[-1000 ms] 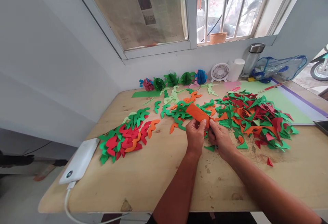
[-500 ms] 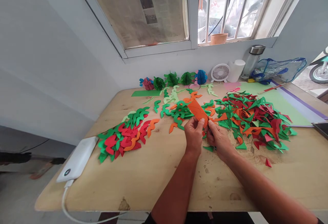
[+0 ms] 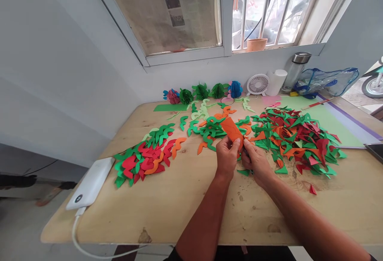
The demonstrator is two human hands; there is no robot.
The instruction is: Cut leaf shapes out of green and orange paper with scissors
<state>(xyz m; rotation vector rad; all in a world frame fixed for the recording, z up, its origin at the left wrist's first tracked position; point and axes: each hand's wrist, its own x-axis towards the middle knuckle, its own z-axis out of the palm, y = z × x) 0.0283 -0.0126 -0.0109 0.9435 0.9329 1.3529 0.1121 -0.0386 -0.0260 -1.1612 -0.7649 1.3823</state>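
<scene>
My left hand (image 3: pixel 228 158) pinches a strip of orange paper (image 3: pixel 230 127) between thumb and fingers, with faint curved lines drawn on it. My right hand (image 3: pixel 256 160) is closed at the strip's lower right edge, around what look like small dark-handled scissors (image 3: pixel 252 171), mostly hidden by the fingers. Beneath and behind the strip lies a loose heap of wavy green and orange paper cut-outs (image 3: pixel 211 128). To the right spreads a large pile of green, red and orange paper scraps (image 3: pixel 295 139).
Red, green and orange wavy cut-outs (image 3: pixel 149 155) overlap on the left, near a white power bank (image 3: pixel 89 185) with a cable. Folded paper figures (image 3: pixel 200 91), a small fan (image 3: pixel 257 84), a glass bottle (image 3: pixel 296 71) and a clear pouch (image 3: pixel 329 81) line the wall.
The orange strip has tilted slightly and shifted a little to the right with both hands. Both hands keep their grip, and the piles look the same.
</scene>
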